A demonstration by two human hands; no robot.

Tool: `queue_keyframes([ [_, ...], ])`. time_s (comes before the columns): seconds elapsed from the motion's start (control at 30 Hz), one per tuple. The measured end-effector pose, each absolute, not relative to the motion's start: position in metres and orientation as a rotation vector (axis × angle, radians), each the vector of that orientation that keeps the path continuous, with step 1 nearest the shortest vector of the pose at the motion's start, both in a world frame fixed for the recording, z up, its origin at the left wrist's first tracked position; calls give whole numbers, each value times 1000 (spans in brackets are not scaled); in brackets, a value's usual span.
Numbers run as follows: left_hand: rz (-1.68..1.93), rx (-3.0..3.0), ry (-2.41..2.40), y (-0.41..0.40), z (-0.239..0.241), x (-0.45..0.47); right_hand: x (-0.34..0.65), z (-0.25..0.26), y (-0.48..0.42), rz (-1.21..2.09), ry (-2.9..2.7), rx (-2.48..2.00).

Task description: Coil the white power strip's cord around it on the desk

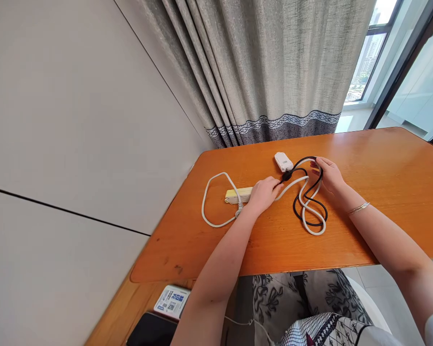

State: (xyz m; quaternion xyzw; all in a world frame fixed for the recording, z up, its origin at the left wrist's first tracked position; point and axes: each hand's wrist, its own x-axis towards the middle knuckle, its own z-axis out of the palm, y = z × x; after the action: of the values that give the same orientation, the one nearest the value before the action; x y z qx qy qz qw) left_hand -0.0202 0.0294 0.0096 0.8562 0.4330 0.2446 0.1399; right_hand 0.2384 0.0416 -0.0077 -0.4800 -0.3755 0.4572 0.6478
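Note:
My left hand (pixel 265 193) is closed, its fingertips on a thin black cable end beside a small black block (pixel 287 176). Beneath and left of that hand lies a cream power strip (pixel 233 196), partly covered by it. A white cord (pixel 203 204) loops out to the left of the strip. My right hand (pixel 328 174) grips the upper bend of a black cable (pixel 327 211) and a white cable (pixel 319 232), which run together and cross in loops on the table. Just behind the black block sits a white adapter-like device (pixel 283 161).
The orange-brown wooden table (pixel 382 192) meets a pale panelled wall (pixel 75 120) on the left. A grey curtain (pixel 274 62) hangs behind it. Below the near edge, a white labelled box (pixel 171 302) and a black flat object (pixel 152 330) lie on a lower wooden surface.

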Motion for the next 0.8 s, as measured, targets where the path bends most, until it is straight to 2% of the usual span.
queue_keyframes([
  [0.17,1191,2277,1443,39,18,-37,256,-16,49,835,-829,-1240],
  [0.3,1699,1967,1448,46,30,-55,262,-19,52,777,-840,-1268],
  [0.47,2155,1424,1319,51,45,-68,262,-23,54,704,-878,-1296],
  [0.67,2385,1093,1229,55,59,-83,266,-24,53,564,-881,-1369],
  [0.8,2386,1088,1221,54,61,-83,258,-15,40,75,-1225,-1383],
])
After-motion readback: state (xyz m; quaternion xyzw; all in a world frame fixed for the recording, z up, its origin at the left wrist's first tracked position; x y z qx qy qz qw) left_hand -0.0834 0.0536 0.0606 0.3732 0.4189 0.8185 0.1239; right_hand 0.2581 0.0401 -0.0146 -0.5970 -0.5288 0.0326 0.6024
